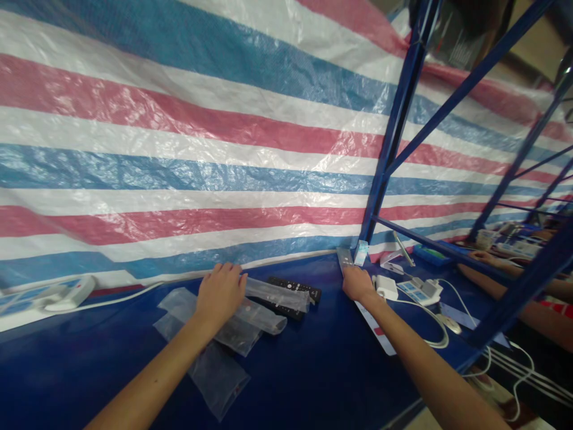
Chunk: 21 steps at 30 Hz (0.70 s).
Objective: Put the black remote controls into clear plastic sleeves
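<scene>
My left hand point(221, 291) lies over a loose pile of clear plastic sleeves point(242, 328), palm down, with its fingers together and stretched forward. Just right of it are two black remote controls point(308, 291), partly covered by a clear sleeve point(277, 292). My right hand point(358, 283) is closed at the table's back edge. A clear plastic sleeve point(344, 257) sticks out beyond its fingers; whatever is inside is hard to make out. Under my right wrist lies a long white card with a red mark point(378, 332).
Blue table point(313, 364) against a striped plastic sheet point(201, 149). A blue metal frame point(380, 179) rises at right. Beside it are a small box point(360, 252), a white adapter point(386, 287), a power strip point(418, 291) and cables. Another person's arm point(487, 269) is far right.
</scene>
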Motion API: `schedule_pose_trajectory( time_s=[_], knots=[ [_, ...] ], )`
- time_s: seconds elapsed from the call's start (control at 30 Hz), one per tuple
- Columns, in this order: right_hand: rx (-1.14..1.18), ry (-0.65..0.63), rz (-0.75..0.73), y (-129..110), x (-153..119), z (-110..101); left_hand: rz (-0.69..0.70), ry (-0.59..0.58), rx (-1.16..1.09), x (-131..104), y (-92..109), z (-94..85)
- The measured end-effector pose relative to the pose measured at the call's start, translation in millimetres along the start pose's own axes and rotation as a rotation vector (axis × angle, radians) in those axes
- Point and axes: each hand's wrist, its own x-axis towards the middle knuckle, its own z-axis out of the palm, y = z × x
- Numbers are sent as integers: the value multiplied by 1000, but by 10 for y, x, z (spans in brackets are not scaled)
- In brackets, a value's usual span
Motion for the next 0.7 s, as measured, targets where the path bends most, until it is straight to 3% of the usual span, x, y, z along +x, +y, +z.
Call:
schedule_pose_trajectory(
  time_s=[0.17, 0.33, 0.53, 0.7],
  knots=[
    [26, 28, -145, -207, -300, -22, 104, -23, -56, 48, 247, -70],
    [57, 32, -277, -297, -776, 12, 222, -166, -219, 250, 654, -100],
    [160, 123, -308, -170, -1165, 63, 363, -364, -338, 655, 1284, 98],
    [312, 369, -290, 66, -1353, 174, 363, -528, -357, 976, 1621, 321]
  ],
)
